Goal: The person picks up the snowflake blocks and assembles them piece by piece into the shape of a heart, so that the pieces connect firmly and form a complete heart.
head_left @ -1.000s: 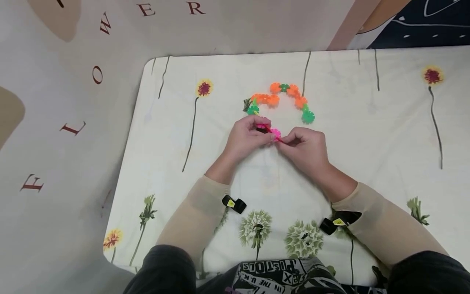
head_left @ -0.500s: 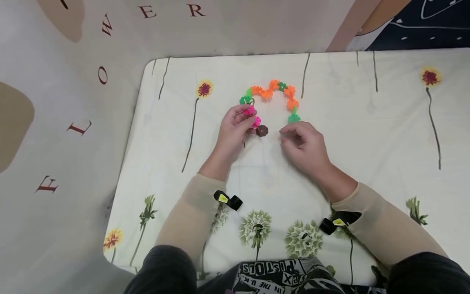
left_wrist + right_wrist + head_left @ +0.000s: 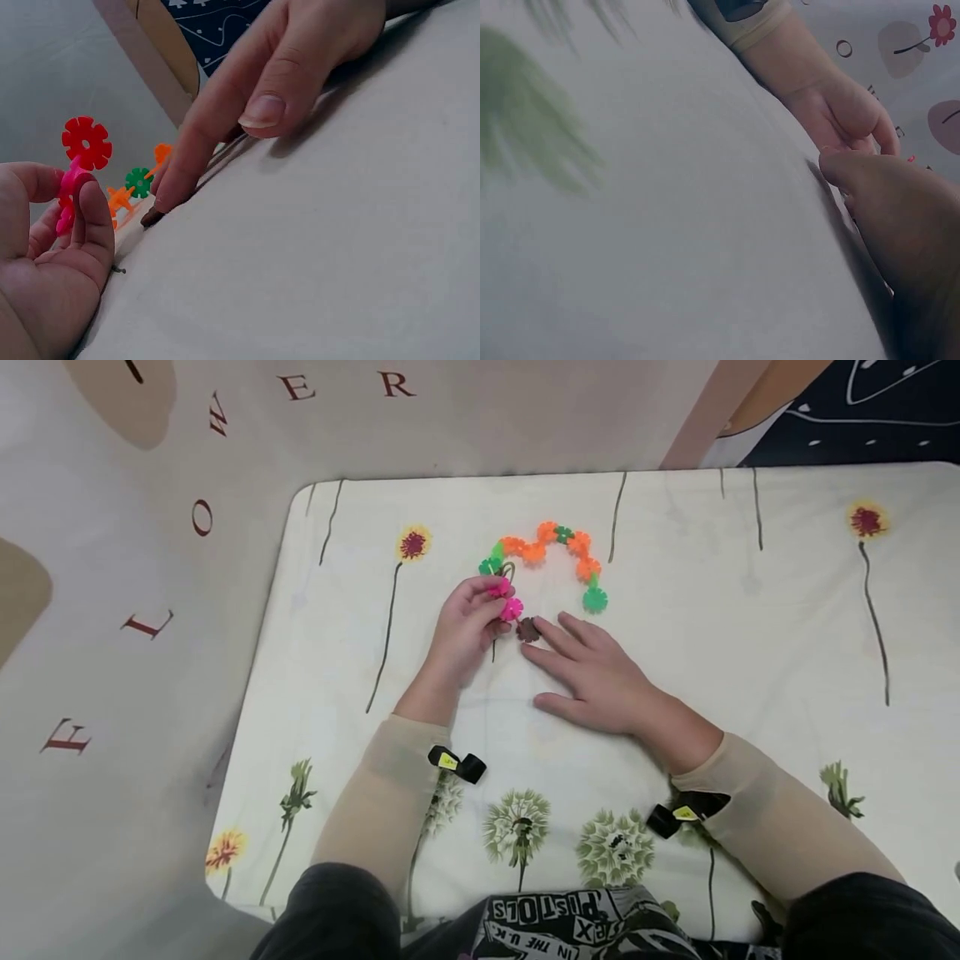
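Note:
My left hand pinches the pink snowflake discs at one end of a chain of interlocking plastic discs. In the left wrist view, a red disc stands up above the pinched pink disc. The chain arcs away over the table, with orange discs and a green disc at its other end. A brown disc lies on the table near the left hand. My right hand is spread flat, its fingertips right at the brown disc. In the right wrist view, the discs are mostly hidden behind the hand.
A white tablecloth with printed flowers covers the table. Its far edge meets a pale wall covering bearing printed letters. Black devices are strapped to both wrists.
Both hands were together at the pink discs, then parted. The left hand moved left with the chain, exposing the brown disc. The right hand then spread its fingers and reached left to that disc.

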Motion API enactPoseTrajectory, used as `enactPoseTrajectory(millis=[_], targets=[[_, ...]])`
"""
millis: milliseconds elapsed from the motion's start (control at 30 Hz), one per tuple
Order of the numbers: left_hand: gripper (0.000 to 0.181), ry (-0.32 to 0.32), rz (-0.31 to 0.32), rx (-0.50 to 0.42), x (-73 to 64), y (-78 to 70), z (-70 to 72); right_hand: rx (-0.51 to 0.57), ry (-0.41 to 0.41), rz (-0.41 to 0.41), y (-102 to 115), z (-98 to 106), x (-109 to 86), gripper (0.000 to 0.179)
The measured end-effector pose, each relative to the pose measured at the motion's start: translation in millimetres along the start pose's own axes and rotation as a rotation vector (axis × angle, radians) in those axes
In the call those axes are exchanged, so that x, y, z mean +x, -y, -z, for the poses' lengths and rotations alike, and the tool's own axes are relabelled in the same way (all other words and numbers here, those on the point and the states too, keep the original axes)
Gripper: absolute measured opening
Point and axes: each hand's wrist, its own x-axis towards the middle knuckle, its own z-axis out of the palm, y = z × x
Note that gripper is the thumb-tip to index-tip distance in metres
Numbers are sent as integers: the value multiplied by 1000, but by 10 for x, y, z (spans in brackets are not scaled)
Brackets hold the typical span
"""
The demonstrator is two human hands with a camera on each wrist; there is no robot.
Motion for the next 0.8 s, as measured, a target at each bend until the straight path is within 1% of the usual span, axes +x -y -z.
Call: enactPoseTrajectory(millis=[133, 200, 400, 467, 533, 600, 700, 800], targets=[[29, -7, -4, 33, -21, -9, -7, 28, -45, 24, -5, -8, 15, 68], [30, -7, -5, 45, -26, -13, -10, 51, -90, 43, -10, -10, 18, 64], [29, -2, -12, 40, -19, -6, -12, 174, -310, 92, -44, -34, 24, 40], [29, -1, -14, 41, -15, -1, -11, 201, -363, 99, -50, -46, 30, 33], [29, 0, -15, 60, -12, 4, -13, 216, -390, 97, -54, -54, 30, 30], [32, -3, -16, 104, -8, 9, -16, 222, -402, 93, -55, -57, 27, 29], [36, 1, -22, 168, -13, 12, -19, 229, -404, 93, -57, -60, 25, 30], [39, 10, -34, 197, -23, 13, -22, 235, -405, 94, -57, -61, 28, 32]])
